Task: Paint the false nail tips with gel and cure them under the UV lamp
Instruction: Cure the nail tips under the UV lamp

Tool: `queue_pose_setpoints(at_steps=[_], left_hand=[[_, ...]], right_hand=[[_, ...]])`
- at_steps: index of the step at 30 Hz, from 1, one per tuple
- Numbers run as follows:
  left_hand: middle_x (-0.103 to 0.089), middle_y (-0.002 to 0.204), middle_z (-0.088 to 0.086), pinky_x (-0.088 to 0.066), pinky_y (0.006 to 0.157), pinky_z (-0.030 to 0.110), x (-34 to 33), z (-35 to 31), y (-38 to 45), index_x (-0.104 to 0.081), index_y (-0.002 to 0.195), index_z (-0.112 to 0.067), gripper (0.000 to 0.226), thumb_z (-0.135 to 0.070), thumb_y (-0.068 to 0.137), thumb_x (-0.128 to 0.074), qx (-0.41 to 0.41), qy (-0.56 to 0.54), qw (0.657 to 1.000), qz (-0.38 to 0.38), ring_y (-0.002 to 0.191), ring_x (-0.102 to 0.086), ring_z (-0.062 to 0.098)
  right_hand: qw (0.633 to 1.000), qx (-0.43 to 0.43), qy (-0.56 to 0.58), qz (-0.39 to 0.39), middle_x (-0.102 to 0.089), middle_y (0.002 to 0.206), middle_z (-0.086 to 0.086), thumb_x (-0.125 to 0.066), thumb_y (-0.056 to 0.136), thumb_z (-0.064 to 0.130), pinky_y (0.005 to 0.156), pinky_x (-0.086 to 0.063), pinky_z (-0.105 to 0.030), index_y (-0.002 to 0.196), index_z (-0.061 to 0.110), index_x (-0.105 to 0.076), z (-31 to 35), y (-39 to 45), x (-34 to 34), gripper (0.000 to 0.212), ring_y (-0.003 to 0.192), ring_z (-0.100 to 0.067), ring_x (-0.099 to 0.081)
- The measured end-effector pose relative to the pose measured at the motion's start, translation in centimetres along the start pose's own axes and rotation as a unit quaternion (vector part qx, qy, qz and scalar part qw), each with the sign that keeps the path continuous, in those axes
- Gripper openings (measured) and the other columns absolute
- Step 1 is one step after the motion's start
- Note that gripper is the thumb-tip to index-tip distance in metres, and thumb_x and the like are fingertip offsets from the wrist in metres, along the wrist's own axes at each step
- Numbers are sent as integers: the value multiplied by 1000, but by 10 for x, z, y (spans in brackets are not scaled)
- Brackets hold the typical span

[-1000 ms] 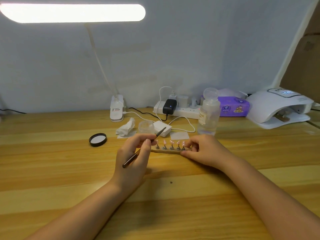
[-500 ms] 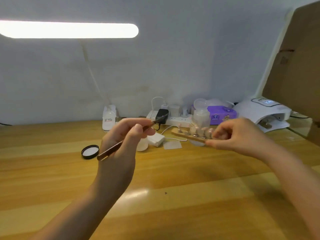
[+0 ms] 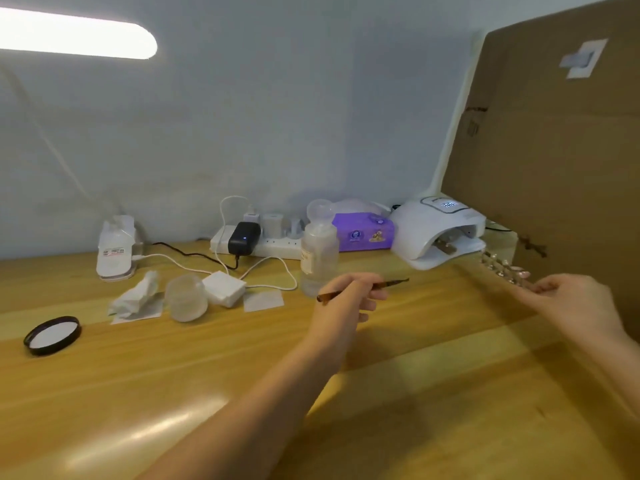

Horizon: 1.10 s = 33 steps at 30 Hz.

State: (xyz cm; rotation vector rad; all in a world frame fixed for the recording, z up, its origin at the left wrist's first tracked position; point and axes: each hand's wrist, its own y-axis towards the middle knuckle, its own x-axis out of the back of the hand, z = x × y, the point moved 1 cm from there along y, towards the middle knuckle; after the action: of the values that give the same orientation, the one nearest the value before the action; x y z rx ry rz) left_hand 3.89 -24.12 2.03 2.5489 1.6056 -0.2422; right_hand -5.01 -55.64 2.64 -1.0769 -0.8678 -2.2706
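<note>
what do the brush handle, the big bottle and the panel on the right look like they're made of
The thin brown brush handle in the left hand looks like glossy translucent plastic, amber-tinted, though lacquered wood is possible. The tall clear bottle looks like frosted plastic: cloudy, see-through walls. The large brown panel looks like matte corrugated cardboard, with creases and a torn edge.

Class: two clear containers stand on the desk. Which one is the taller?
The clear bottle with the round cap, beside the power strip. The squat frosted jar near the crumpled tissue is shorter.
</note>
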Motion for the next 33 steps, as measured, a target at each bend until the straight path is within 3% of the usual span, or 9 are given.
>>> queue_pose_setpoints(at_steps=[4, 7, 11, 16, 20, 25, 28, 30, 33], left_hand=[[-77, 79, 2, -45, 71, 24, -18, 19, 17, -74, 87, -18, 18, -16, 93, -57, 46, -59, 996, -54, 77, -61, 15], [-77, 79, 4, -48, 83, 28, -19, 26, 16, -74, 84, -19, 15, -22, 88, -60, 28, -39, 997, -64, 85, -67, 18], [-76, 76, 5, -44, 92, 33, -21, 26, 13, -73, 82, -17, 21, -13, 94, -56, 24, -23, 996, -79, 96, -69, 27], [-69, 73, 9, -38, 71, 25, -27, 19, 18, -66, 84, -9, 27, 0, 99, -46, 66, 9, 993, -93, 93, -62, 25], [-68, 81, 12, -39, 91, 34, -25, 13, 16, -65, 90, -5, 25, 2, 100, -44, 57, 17, 995, -83, 97, -59, 28], [-64, 89, 18, -34, 90, 33, -27, 8, 16, -63, 94, 3, 21, 5, 99, -42, 82, -13, 993, -83, 90, -49, 25], [-55, 82, 8, -39, 90, 33, -35, -1, 31, -53, 79, -6, 26, 9, 98, -44, 156, -54, 980, -111, 92, -49, 25], [-51, 81, 4, -39, 89, 32, -41, -6, 37, -48, 76, -10, 30, 10, 98, -43, 181, -82, 972, -127, 95, -47, 25], [-50, 80, 4, -38, 89, 31, -42, -2, 45, -48, 75, -10, 32, 11, 98, -41, 188, -92, 968, -138, 96, -46, 25]], right_hand=[[1000, -14, 6, -18, -64, 59, 3, -61, 71, 68, 55, -52, -32, 62, 26, -67, -4, 22, -14, 44, 59, -15, -59], [999, -36, -11, -5, -63, 55, -5, -62, 73, 65, 59, -54, -37, 51, 22, -62, -2, 40, -27, 48, 58, -23, -59], [996, -89, -10, 11, -64, 54, -10, -64, 77, 59, 60, -56, -40, 58, 10, -69, -1, 62, -45, 52, 58, -28, -62], [995, -97, 17, 4, -63, 52, -11, -64, 76, 60, 56, -54, -36, 56, 6, -66, 6, 82, -67, 58, 52, -27, -62], [994, -102, 34, -1, -60, 49, -11, -65, 72, 65, 44, -43, -28, 53, 3, -63, 12, 96, -82, 65, 46, -27, -58], [993, -110, 46, 7, -60, 58, -11, -68, 79, 50, 43, -36, -25, 59, 7, -61, 13, 116, -97, 49, 53, -27, -58], [994, -92, 62, 3, -58, 59, -11, -68, 81, 47, 46, -35, -27, 58, 8, -56, 18, 124, -107, 47, 57, -27, -55], [993, -88, 71, 9, -61, 65, -14, -67, 83, 47, 52, -41, -32, 68, 2, -64, 21, 129, -112, 47, 60, -28, -55], [990, -90, 100, 31, -67, 100, -19, -62, 87, 45, 72, -47, -38, 110, 3, -66, 25, 136, -117, 48, 88, -34, -61]])
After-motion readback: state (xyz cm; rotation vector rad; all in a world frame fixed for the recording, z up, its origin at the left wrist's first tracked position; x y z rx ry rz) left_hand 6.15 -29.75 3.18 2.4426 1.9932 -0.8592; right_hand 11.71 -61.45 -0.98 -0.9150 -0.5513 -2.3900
